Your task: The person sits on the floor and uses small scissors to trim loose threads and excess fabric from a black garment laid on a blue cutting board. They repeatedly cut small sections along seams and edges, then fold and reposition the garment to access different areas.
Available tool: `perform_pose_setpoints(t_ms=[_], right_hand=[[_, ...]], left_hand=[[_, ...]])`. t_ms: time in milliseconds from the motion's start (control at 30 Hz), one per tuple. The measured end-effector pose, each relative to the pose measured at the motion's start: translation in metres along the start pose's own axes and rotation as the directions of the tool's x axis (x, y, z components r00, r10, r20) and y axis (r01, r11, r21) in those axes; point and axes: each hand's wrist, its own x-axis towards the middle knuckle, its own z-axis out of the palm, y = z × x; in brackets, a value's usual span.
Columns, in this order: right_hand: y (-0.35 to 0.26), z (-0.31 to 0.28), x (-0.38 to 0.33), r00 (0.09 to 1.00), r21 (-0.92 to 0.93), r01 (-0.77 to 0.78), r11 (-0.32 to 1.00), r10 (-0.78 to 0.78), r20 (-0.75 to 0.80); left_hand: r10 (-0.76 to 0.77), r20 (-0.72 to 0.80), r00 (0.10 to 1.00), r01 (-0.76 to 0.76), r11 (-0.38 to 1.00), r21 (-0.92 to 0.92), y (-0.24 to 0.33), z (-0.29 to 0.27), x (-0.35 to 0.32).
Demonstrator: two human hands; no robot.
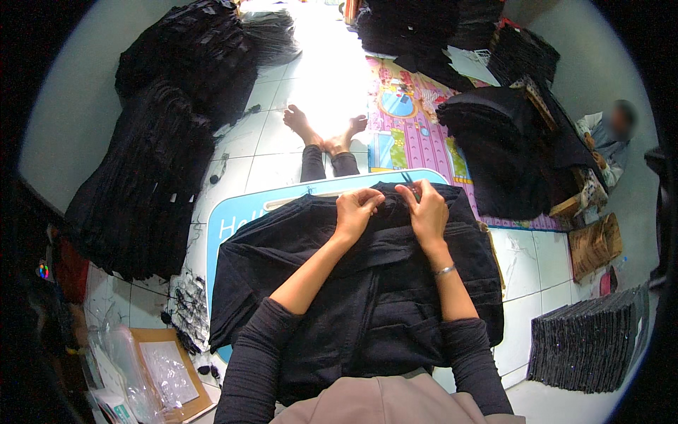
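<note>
White floor tiles [272,152] carry the whole scene, with a light blue board [233,215] laid flat as the working surface in front of a seated person whose bare feet [326,133] show at the far side.

Fingers of the left hand [355,210] are curled and pinched on the far edge of a black garment [367,283]; fingers of the right hand [426,208] are likewise clenched on the same edge, just to the right, with a thin dark strand or tag pinched at their tips, too small to identify. The two hands lie close together, nearly touching, at the garment's far middle, both about equally near the held edge. A silver bracelet [444,270] circles the right wrist; dark sleeves cover both forearms from the elbow back.

The garment lies spread across the board and the person's lap, its long axis running near to far, a centre seam or zip line extending from the hands back toward the body. Most of the cloth therefore lies nearward of the fingers.

Surroundings: tall stacks of folded black garments [152,177] at left and far left, further black piles [498,152] at right on a patterned pink mat [417,134], a stack of grey sheets [590,339] near right, cardboard pieces [593,244] beside it, and clear plastic bags [138,367] near left. Another person [607,138] sits at far right.
</note>
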Motion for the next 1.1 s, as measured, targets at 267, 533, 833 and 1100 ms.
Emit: perform_pose_setpoints(t_ms=[267, 533, 833, 1100], right_hand=[[-0.039, -0.018, -0.023, 0.96, -0.402, 0.252, 0.88, -0.174, 0.221], [-0.029, -0.004, -0.026, 0.96, -0.344, 0.202, 0.917, -0.116, 0.257], [-0.014, -0.009, -0.005, 0.967, -0.042, 0.018, 0.999, -0.007, 0.255], [-0.024, -0.009, -0.015, 0.984, 0.037, 0.125, 0.991, -0.129, 0.123]], left_hand=[[0.0, -0.05, 0.999, -0.003, 0.998, -0.064, -0.004, -0.001, 0.002], [-0.072, -0.022, 0.997, 0.068, 0.988, -0.139, 0.009, -0.025, 0.006], [0.754, -0.457, 0.472, 0.819, -0.182, 0.544, 0.044, -0.285, -0.056], [0.174, -0.135, 0.975, -0.036, 0.731, 0.681, 0.042, -0.121, -0.06]])
